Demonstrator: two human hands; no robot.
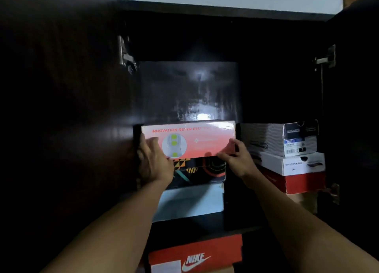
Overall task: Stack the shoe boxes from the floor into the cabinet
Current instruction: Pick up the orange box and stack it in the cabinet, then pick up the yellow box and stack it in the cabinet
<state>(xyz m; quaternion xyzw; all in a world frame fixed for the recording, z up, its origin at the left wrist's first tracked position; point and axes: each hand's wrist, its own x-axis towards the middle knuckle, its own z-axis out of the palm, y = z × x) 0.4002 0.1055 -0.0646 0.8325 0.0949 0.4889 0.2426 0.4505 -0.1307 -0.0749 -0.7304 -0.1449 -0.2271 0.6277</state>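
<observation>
Coral-pink shoe box (196,138) at the top of the left stack inside the open cabinet (205,9), its long face towards the viewer. The face fades from pale pink above to deeper coral below, carries the red line "INNOVATION NEVER FELT…" (the rest washed out by glare), a round emblem with three yellow-green dots, and fainter white print that is too blurred to read.

Left hand (153,162) holds the box's left end, fingers laid up the face and thumb near the lower edge. Right hand (238,159) pinches the lower right corner, thumb along the bottom edge and fingers curled on the face.

Directly under the box lies a black patterned box (203,170) with orange, teal and yellow shapes, which rests on a light blue box (190,201) standing on the shelf (205,223).

Just beside, to the right, a second stack: grey-and-black box (276,139) with barcode label, white Skechers box (293,164), red box (297,183).

Below the shelf, a red Nike box (196,254). Metal hinges (126,54) are visible on both open doors.
</observation>
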